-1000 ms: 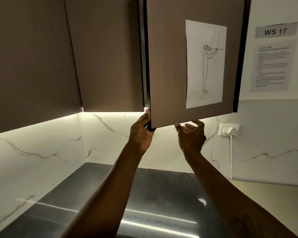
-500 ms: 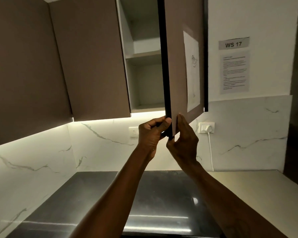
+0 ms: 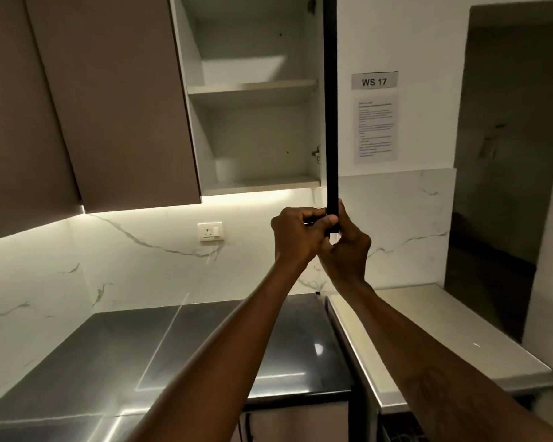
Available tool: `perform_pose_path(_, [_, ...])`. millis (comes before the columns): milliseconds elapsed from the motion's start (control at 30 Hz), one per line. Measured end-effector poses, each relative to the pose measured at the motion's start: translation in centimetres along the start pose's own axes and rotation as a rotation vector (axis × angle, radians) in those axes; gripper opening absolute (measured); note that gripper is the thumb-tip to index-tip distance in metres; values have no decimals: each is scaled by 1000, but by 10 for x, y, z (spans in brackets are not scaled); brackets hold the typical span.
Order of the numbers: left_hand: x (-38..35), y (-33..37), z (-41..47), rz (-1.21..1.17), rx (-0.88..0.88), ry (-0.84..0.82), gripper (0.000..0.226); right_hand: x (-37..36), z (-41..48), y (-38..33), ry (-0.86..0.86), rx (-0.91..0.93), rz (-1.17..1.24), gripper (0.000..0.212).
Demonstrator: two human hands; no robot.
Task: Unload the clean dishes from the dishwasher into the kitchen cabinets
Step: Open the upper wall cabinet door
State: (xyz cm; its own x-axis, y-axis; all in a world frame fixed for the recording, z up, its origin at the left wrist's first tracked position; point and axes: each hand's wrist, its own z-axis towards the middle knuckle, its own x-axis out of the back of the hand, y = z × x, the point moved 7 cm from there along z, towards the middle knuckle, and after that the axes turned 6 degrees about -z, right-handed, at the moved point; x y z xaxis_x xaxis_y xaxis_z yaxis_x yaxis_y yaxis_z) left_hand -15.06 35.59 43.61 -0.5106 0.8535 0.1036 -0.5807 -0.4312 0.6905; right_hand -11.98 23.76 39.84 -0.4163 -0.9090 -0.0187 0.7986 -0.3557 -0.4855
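Marble lines the wall (image 3: 141,266) behind a dark steel desk (image 3: 205,346), where a person stands below a row of brown wall cupboards (image 3: 115,106) at the start of unloading a dishwasher. One cabinet (image 3: 259,138) is open, its pale inside bare on both the upper shelf (image 3: 253,89) and the bottom shelf (image 3: 262,183). Its door (image 3: 330,106) stands edge-on to the camera, a thin black strip running down to the hands. The left hand (image 3: 296,236) and the right hand (image 3: 348,253) meet at the door's lower corner, fingers of each curled round the edge from opposite sides and clamped on it. Neither hand carries a dish. No dishes show anywhere in view, and the dishwasher cannot be made out with certainty; a dark shape at the bottom right edge is too cropped to name.

The step in hand looks like opening the storage space before any dish is fetched. The next move likely calls for letting go of the door, turning down and away from the desk, and taking the first clean piece from the machine.

A printed notice (image 3: 376,129) hangs on the white wall right of the door under a sign (image 3: 374,81) reading "WS 17", and a socket (image 3: 210,231) sits below the cupboards.
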Motion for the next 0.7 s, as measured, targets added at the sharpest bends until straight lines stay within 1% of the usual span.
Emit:
perform_pose_path(133, [-27, 16, -4, 34, -31, -10, 19, 22, 10, 14, -7, -46, -5, 43])
perform_pose_path(300, [-65, 29, -9, 56, -65, -12, 21, 53, 23, 31, 32, -53, -15, 35])
perform_pose_path(467, [-105, 40, -13, 84, -114, 17, 24, 81, 39, 63, 43, -68, -22, 31])
perform_pose_path(567, [-131, 43, -15, 110, -135, 38, 25, 98, 48, 81, 38, -30, -32, 30])
perform_pose_path(700, [-161, 49, -15, 135, -148, 74, 26, 113, 63, 105, 9, -1, 13, 33])
